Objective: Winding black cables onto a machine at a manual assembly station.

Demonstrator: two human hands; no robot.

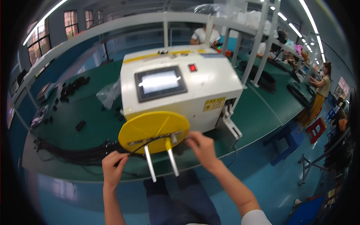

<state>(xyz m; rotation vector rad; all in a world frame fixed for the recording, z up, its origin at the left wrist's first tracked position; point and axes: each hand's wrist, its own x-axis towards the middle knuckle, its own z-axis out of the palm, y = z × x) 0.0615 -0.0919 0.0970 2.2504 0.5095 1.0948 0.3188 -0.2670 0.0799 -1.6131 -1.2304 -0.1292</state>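
A white box-shaped machine [195,84] with a lit touch screen [160,82] and a red button stands on the green table [262,112]. On its front sits a yellow disc [150,127] with two metal pegs [161,159] sticking out toward me. A thin black cable [144,143] runs across the disc by the pegs. My left hand [113,167] pinches the cable at the disc's lower left. My right hand [200,146] holds the cable's other part at the disc's lower right, fingers closed.
A bundle of black cables [75,153] lies left of the disc, with small black parts [73,88] and a clear plastic bag [108,92] farther back. Other people work at benches behind and at right. Red and blue stools [300,135] stand on the blue floor.
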